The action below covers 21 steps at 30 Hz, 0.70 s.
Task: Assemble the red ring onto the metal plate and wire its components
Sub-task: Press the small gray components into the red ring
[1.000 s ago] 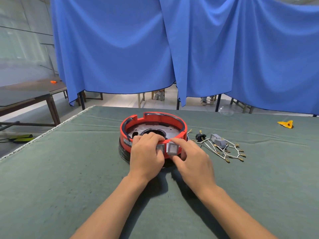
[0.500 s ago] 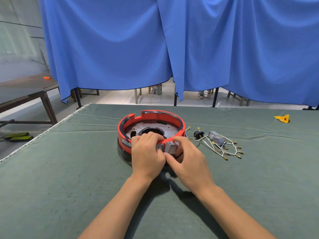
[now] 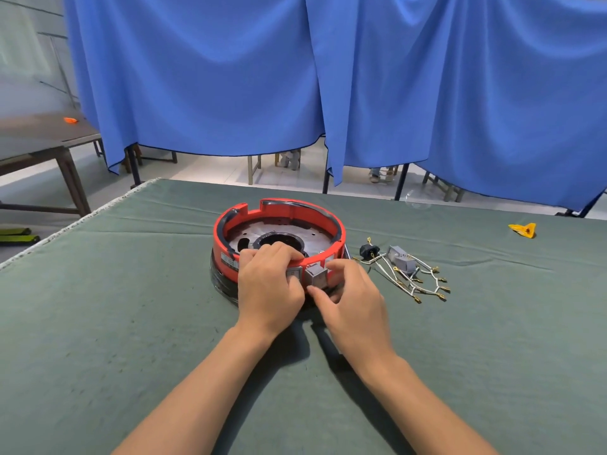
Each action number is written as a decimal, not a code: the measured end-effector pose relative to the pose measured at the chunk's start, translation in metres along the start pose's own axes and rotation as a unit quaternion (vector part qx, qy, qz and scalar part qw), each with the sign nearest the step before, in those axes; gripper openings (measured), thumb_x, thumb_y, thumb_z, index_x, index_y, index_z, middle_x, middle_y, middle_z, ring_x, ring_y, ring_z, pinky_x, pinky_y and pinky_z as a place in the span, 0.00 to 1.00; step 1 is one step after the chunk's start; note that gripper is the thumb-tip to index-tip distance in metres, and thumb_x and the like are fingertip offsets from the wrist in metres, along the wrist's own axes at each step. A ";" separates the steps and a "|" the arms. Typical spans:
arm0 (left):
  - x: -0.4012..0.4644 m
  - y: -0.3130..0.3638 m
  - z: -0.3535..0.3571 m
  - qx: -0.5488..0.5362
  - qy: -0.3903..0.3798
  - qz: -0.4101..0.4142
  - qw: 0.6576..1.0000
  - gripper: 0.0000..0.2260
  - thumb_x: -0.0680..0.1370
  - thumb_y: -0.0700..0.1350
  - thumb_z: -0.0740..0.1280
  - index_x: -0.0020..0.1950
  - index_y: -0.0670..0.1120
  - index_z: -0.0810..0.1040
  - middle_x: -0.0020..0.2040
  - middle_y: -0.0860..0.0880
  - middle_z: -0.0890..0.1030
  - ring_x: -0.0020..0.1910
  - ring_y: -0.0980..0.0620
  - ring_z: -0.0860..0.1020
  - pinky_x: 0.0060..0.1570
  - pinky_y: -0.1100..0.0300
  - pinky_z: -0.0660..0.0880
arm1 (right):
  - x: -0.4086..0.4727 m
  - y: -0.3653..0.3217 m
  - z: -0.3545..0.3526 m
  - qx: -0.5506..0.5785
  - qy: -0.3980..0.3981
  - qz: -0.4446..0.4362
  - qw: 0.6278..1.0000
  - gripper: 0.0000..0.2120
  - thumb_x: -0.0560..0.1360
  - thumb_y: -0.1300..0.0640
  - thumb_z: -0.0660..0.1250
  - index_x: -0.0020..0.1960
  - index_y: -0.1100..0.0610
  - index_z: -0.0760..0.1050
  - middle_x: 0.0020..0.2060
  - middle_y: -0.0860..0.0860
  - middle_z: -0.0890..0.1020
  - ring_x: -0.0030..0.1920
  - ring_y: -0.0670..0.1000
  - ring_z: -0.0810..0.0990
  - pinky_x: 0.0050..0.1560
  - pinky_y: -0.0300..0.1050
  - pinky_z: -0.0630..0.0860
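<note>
Ring (image 3: 338, 229) seated on plate (image 3: 312, 236), sitting mid-table (image 3: 98, 323), nearer the far edge than the near one. Left hand (image 3: 267, 282) curled over the near rim, fingertips hooked inside, steadying. Right hand (image 3: 353, 295) pinching a grey switch (image 3: 316, 274) between forefinger and thumb against the outer wall, beside a second switch (image 3: 293, 273) already set flush. Compared with a second ago: right fingers drawn in from a loose reach to a tight pinch, switch now tilted, near face standing proud of the wall. Probably being rocked into its cutout, not yet snapped home. Harness (image 3: 414, 277) with black plug (image 3: 368, 250) and grey box (image 3: 401, 260) lying untouched just right of the ring, so wiring not begun. Yellow scrap (image 3: 523, 230) near the far right corner.
</note>
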State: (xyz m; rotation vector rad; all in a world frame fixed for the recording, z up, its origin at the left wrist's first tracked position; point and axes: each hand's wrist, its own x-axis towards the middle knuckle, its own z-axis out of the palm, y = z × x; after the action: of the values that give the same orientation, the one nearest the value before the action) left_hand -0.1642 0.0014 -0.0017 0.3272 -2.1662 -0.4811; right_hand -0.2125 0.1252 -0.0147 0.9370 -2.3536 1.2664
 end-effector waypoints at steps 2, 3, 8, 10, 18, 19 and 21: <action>0.000 0.000 -0.001 -0.003 0.001 0.001 1.000 0.13 0.62 0.36 0.61 0.42 0.44 0.80 0.39 0.51 0.81 0.40 0.49 0.77 0.46 0.58 0.63 | 0.000 0.001 0.000 0.000 0.005 0.007 1.000 0.17 0.70 0.50 0.73 0.55 0.48 0.71 0.46 0.42 0.79 0.39 0.47 0.78 0.42 0.45 0.75; 0.000 0.000 -0.001 -0.005 0.001 0.000 1.000 0.13 0.62 0.37 0.61 0.42 0.44 0.80 0.39 0.51 0.81 0.40 0.49 0.77 0.46 0.59 0.63 | 0.001 0.001 0.000 -0.003 0.009 0.007 1.000 0.16 0.70 0.50 0.74 0.54 0.48 0.71 0.45 0.42 0.79 0.38 0.46 0.78 0.42 0.44 0.75; -0.001 0.002 -0.005 -0.030 -0.016 -0.006 0.999 0.11 0.63 0.38 0.62 0.41 0.44 0.80 0.39 0.51 0.81 0.40 0.50 0.77 0.46 0.59 0.62 | 0.003 -0.001 0.000 0.005 0.023 0.005 1.000 0.13 0.69 0.50 0.74 0.48 0.47 0.71 0.41 0.43 0.79 0.38 0.44 0.77 0.39 0.39 0.73; -0.001 0.003 -0.006 -0.039 -0.016 -0.004 0.999 0.09 0.66 0.41 0.62 0.41 0.45 0.79 0.39 0.52 0.81 0.40 0.51 0.76 0.47 0.59 0.63 | 0.004 -0.003 0.002 0.008 0.026 0.004 1.000 0.13 0.69 0.49 0.74 0.45 0.45 0.70 0.38 0.42 0.79 0.38 0.44 0.77 0.37 0.38 0.72; -0.003 -0.002 -0.009 -0.017 -0.017 0.034 0.999 0.14 0.73 0.57 0.64 0.43 0.47 0.80 0.40 0.55 0.80 0.41 0.54 0.76 0.48 0.57 0.65 | 0.006 0.003 -0.007 0.044 0.019 -0.014 0.999 0.04 0.75 0.54 0.68 0.46 0.46 0.75 0.38 0.40 0.81 0.37 0.41 0.79 0.40 0.44 0.77; -0.003 -0.002 -0.009 -0.019 -0.017 0.034 0.999 0.14 0.73 0.57 0.65 0.43 0.47 0.80 0.41 0.55 0.80 0.41 0.54 0.77 0.48 0.58 0.65 | 0.007 0.003 -0.007 0.036 0.019 -0.013 0.999 0.05 0.75 0.54 0.69 0.45 0.45 0.75 0.38 0.40 0.81 0.38 0.41 0.79 0.40 0.43 0.75; -0.003 -0.002 -0.009 -0.028 -0.013 0.031 0.999 0.12 0.73 0.55 0.68 0.43 0.47 0.81 0.41 0.54 0.81 0.42 0.53 0.77 0.48 0.57 0.64 | 0.010 0.001 -0.009 0.032 0.020 -0.006 0.999 0.06 0.74 0.53 0.69 0.47 0.44 0.74 0.40 0.40 0.79 0.39 0.40 0.77 0.41 0.43 0.73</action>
State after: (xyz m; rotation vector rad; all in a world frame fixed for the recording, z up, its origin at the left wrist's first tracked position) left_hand -0.1550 -0.0014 0.0001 0.2230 -2.1776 -0.5118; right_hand -0.2206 0.1290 -0.0051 0.9348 -2.2861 1.3517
